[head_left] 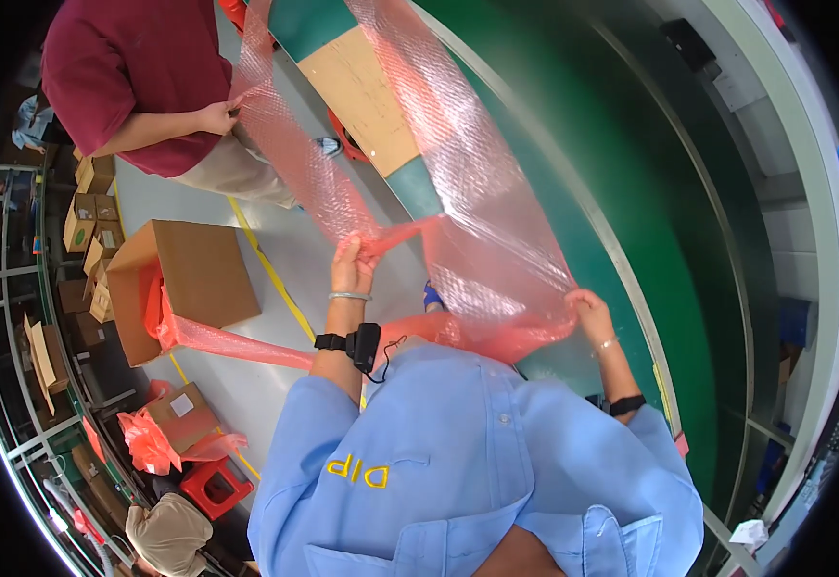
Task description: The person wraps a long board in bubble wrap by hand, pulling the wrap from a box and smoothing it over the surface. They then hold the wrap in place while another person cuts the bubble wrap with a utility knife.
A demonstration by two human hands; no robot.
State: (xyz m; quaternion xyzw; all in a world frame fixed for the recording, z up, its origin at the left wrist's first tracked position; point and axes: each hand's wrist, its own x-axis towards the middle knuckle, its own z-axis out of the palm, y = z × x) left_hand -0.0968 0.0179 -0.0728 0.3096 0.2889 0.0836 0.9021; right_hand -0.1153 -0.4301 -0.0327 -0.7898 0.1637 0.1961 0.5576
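A long sheet of pink, see-through bubble wrap (482,192) stretches from the far edge of the view down to my body. My left hand (357,262) is closed on a bunched edge of it, with a folded strip running away toward the far left. My right hand (590,315) pinches the sheet's right edge, lower and nearer my chest. Between both hands the wrap spreads wide and hangs in a fold before my shirt. One tail passes beneath my left forearm to an open cardboard box (210,274). A co-worker's hand (217,118) touches the far-left strip.
A co-worker in a maroon shirt (140,77) stands at the far left. A green bench (622,183) runs along my right, with a tan board (362,96) on its far part. A red stool (216,486), cartons (97,216) and another person (169,539) are at left.
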